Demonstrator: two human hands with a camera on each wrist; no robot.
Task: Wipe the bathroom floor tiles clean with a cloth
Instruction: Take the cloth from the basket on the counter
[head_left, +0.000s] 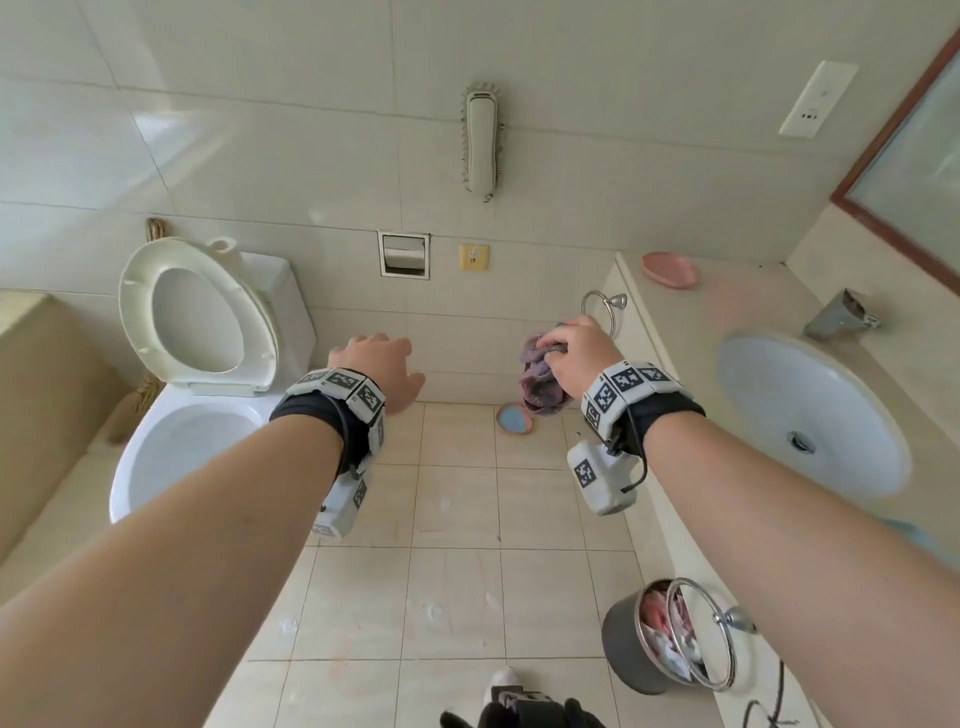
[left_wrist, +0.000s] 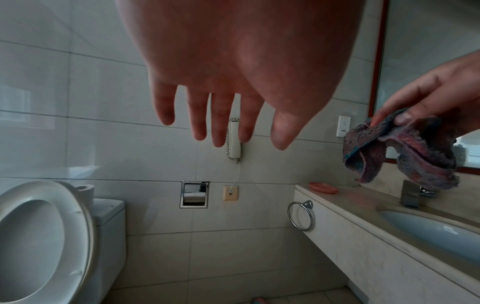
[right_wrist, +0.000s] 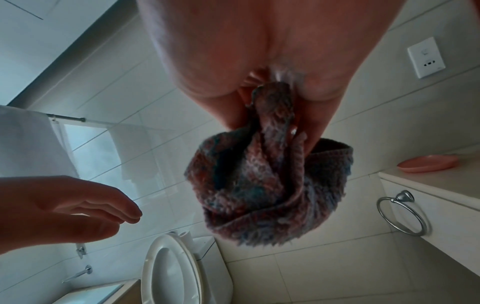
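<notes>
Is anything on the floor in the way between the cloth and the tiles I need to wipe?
Mostly no: the floor tiles below the cloth in the right hand are bare. Only a small dish lies by the wall.

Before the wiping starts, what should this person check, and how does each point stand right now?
1. Cloth in hand: ok, the right hand grips it bunched, held in the air.
2. Left hand free to help: ok, its fingers are spread and hold nothing.
3. Cloth spread flat for wiping: not ok, it hangs crumpled.
4. Floor tiles need wiping: ok, pale smears show on them.
5. Path clear: not ok, a small blue dish lies by the wall and a bin stands near the counter.
6. Cloth damp: cannot tell.
</notes>
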